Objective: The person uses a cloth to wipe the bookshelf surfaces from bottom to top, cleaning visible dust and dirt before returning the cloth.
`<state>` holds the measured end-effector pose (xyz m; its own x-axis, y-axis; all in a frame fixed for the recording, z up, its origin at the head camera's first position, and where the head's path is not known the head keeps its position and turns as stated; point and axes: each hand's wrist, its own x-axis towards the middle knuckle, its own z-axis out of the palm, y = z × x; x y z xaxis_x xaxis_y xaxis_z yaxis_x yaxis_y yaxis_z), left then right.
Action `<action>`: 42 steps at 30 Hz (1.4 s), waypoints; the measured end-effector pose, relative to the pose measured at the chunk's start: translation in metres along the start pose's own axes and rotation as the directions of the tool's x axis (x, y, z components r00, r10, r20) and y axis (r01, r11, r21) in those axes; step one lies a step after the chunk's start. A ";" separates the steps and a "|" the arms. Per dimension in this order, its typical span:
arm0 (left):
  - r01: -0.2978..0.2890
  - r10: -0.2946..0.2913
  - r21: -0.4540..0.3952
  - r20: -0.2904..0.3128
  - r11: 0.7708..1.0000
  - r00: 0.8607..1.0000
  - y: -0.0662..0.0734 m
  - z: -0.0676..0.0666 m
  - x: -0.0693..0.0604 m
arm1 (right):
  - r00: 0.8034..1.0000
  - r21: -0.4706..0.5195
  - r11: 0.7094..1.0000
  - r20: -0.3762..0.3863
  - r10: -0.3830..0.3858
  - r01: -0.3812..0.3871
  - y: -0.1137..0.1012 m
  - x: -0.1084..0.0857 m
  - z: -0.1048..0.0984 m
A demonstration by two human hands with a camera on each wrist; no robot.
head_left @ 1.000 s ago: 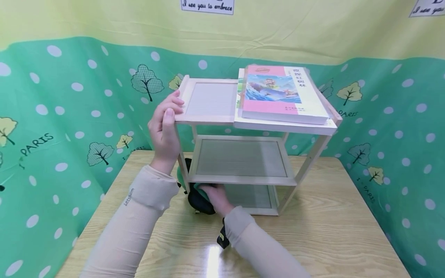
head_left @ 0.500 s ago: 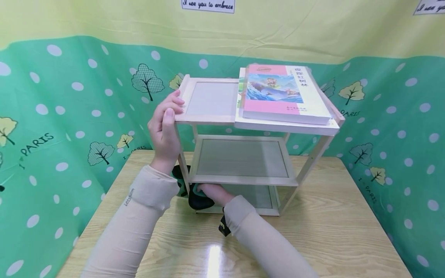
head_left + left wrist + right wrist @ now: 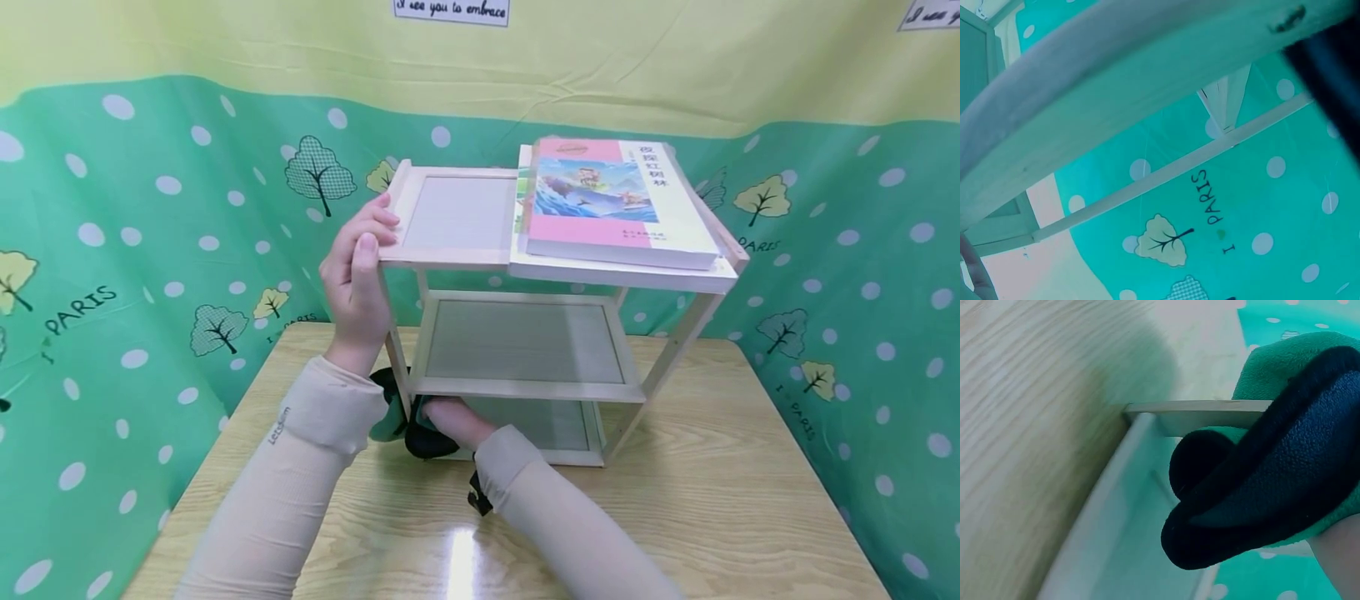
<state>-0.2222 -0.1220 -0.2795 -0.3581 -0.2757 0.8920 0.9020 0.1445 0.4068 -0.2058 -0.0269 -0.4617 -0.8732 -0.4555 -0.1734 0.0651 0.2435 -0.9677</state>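
Observation:
A light wooden three-tier shelf stands on the table. My left hand grips the left end of its top board, thumb on the near corner and fingers over the edge. Low at the shelf's left side, my right hand holds a soft green-and-black plush item, whose exact kind I cannot tell; most fingers are hidden. In the right wrist view the fuzzy black-rimmed plush hangs over the bottom tier's edge, with green fabric on both sides of a shelf rail. The left wrist view shows mainly a shelf board.
Two stacked books, the upper one pink and white, lie on the right of the top board. A spotted green curtain hangs behind the wooden table. A black strap piece hangs at my right wrist.
My right hand has shifted slightly left, and the plush item has turned a little around the shelf's left leg. The left hand has kept its hold on the top board.

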 end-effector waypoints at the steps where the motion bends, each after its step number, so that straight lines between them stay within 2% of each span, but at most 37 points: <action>1: -0.001 0.001 -0.002 -0.001 1.000 1.000 0.000 0.000 0.000 | 1.000 0.005 1.000 -0.004 0.005 -0.005 0.004 0.001 0.001; 7: -0.007 0.007 -0.002 0.001 1.000 1.000 -0.001 0.001 -0.001 | 0.999 0.009 0.999 -0.041 0.031 -0.031 0.018 0.003 0.005; 14: 0.001 -0.001 0.014 -0.001 1.000 1.000 0.000 0.001 0.000 | 0.999 0.059 0.998 0.001 0.036 -0.036 0.027 0.004 0.007; 19: 0.013 -0.013 0.026 0.000 1.000 1.000 0.002 0.002 -0.001 | 1.000 0.039 0.999 0.017 0.005 -0.006 0.037 0.000 0.009; 24: 0.017 -0.017 0.021 -0.007 1.000 1.000 0.002 0.001 0.000 | 0.998 0.007 0.998 -0.006 -0.055 0.055 0.040 -0.005 0.013; 27: 0.018 -0.017 0.017 -0.011 1.000 1.000 0.001 0.001 -0.001 | 0.997 -0.017 0.997 -0.033 -0.075 0.075 0.038 -0.010 0.015; 30: 0.021 -0.021 0.016 -0.012 1.000 1.000 0.001 0.000 -0.003 | 0.991 -0.069 0.994 -0.093 -0.094 0.088 0.036 -0.016 0.015; 35: 0.029 -0.029 0.008 -0.022 1.000 0.999 0.001 0.000 -0.003 | 0.967 -0.081 0.990 -0.222 -0.127 0.112 0.035 -0.026 0.015; 42: 0.023 -0.023 -0.002 -0.024 1.000 0.999 0.001 0.002 -0.001 | 0.934 -0.044 0.992 -0.335 -0.122 0.114 0.030 -0.038 0.020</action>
<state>-0.2209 -0.1199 -0.2797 -0.3729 -0.3018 0.8774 0.8942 0.1358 0.4267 -0.1612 -0.0196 -0.4874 -0.9855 -0.1685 0.0176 -0.0562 0.2272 -0.9722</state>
